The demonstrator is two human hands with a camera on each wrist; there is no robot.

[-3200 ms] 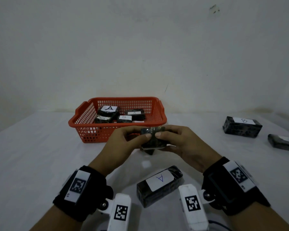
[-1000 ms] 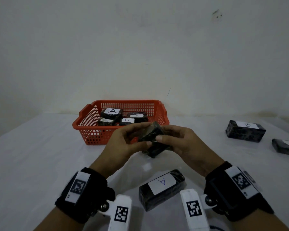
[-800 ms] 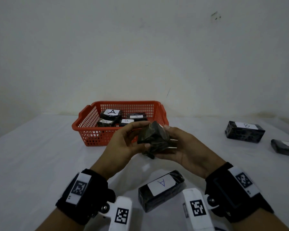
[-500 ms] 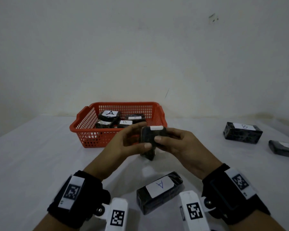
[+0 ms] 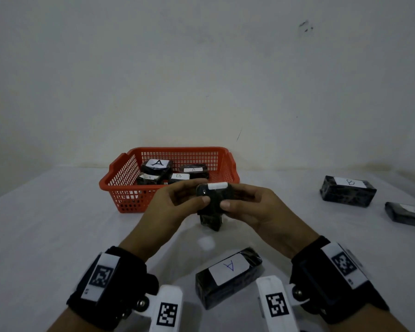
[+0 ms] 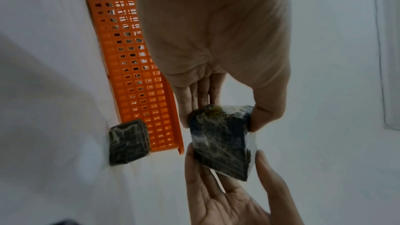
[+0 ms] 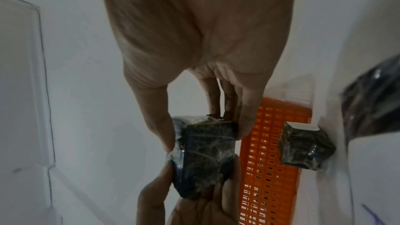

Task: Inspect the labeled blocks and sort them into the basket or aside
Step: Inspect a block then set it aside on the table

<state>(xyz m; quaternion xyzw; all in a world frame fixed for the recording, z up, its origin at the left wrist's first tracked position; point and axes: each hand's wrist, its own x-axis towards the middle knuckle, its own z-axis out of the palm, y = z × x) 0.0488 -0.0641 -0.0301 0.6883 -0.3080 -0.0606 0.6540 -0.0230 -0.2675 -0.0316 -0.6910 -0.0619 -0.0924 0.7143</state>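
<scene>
Holding a dark, plastic-wrapped rectangular block above the white table, I pinch it between my left hand and my right hand, thumbs in front and fingers curled behind — a white label strip runs along its top edge, its writing unreadable. Just beyond sits the orange mesh plastic basket, with open table all around it; its wrapped blocks show labels reading "A", "A" and "B". Nearer me lies a block labelled "A". Well off to my right rest a block marked "B" and another dark block at the frame's edge — its label unreadable.
</scene>
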